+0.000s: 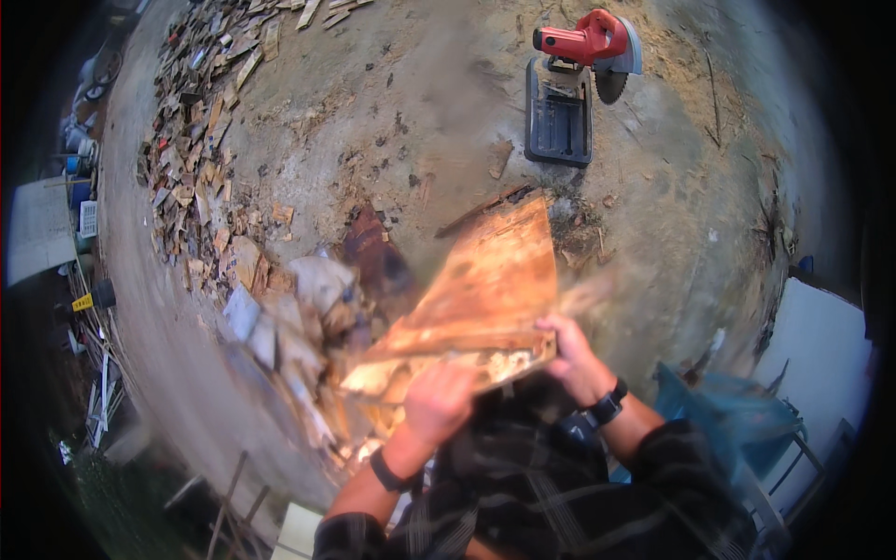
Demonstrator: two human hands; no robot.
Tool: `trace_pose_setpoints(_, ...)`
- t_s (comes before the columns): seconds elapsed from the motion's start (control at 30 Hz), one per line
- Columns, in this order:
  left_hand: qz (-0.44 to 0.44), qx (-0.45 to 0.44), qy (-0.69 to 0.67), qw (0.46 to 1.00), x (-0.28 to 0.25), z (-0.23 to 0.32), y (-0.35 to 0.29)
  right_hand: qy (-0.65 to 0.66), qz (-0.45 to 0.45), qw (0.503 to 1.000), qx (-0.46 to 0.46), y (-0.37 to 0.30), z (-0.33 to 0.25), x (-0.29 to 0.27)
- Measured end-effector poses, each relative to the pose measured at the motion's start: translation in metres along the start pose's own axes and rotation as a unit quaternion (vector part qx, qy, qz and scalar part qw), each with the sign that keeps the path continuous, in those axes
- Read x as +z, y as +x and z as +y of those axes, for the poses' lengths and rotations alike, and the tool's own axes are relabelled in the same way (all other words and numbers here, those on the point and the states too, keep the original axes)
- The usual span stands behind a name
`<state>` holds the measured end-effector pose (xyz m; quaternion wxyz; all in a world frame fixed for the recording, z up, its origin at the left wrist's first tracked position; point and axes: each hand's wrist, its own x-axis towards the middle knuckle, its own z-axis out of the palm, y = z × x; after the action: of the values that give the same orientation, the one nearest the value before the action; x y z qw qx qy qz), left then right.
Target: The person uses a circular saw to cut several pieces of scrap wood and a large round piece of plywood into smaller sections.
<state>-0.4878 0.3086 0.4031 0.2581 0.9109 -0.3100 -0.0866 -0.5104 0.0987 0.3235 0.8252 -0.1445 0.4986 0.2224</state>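
Observation:
A broad orange-brown wooden board [499, 266] stretches away from my body, its near edge pale and broken. My left hand [439, 401] is closed on that near edge, slightly blurred, with its fingertips hidden. At the board's near right corner, my right hand [571, 355] grips with the thumb over the top and the other fingers mostly out of sight. The board's far end narrows beside a dark, splintered strip of wood [481, 210].
A red cut-off saw [597, 42] with a black base [558, 140] stands far ahead on the dusty ground. Scrap wood [210, 149] piles up along the left, reaching broken panels [285, 345] near my left arm. A teal container [728, 411] is at right.

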Motion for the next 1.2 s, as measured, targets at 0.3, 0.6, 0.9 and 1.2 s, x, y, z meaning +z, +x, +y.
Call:
trace_pose_setpoints(0.3,-0.012,0.123,-0.005,0.992,0.003,0.042,0.087,0.091,-0.037,0.993,-0.068,-0.041,-0.071,-0.037)
trace_pose_setpoints(0.6,0.049,0.123,-0.152,0.979,0.053,0.059,0.169,-0.001,0.046,0.983,-0.176,-0.085,-0.171,-0.004)
trace_pose_setpoints(0.9,0.002,-0.184,-0.363,0.913,0.130,-0.053,0.240,-0.086,-0.038,0.978,-0.186,0.005,-0.230,0.048)
trace_pose_setpoints(1.2,0.017,-0.343,-0.293,0.892,0.179,-0.336,0.286,-0.025,0.075,0.986,-0.144,0.100,-0.154,-0.021)
